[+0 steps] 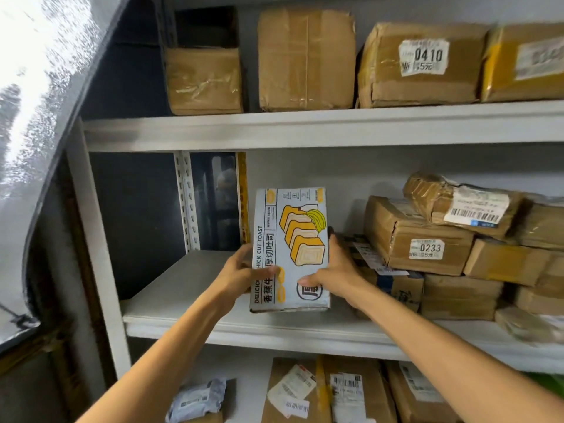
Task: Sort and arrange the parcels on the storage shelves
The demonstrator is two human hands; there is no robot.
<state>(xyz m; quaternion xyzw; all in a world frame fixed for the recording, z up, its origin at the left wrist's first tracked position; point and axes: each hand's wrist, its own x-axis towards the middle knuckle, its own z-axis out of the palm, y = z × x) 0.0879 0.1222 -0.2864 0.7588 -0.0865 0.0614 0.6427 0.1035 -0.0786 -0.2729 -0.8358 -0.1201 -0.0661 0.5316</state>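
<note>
A white box printed with sliced toast and a banana (290,239) stands on end over the middle shelf (171,285), its printed face toward me. My left hand (236,271) grips its left edge, thumb on the front. My right hand (331,267) grips its right edge, thumb across the lower front and fingers behind. To the right, touching or close to my right hand, is a stack of brown parcels, one labelled 0233 (418,239).
The top shelf (305,129) carries taped cardboard boxes, one labelled 0410 (421,62). The bottom level holds a grey mailer bag (198,398) and labelled cartons (335,392). A white upright post (94,239) and a curved glass panel (36,87) stand at the left.
</note>
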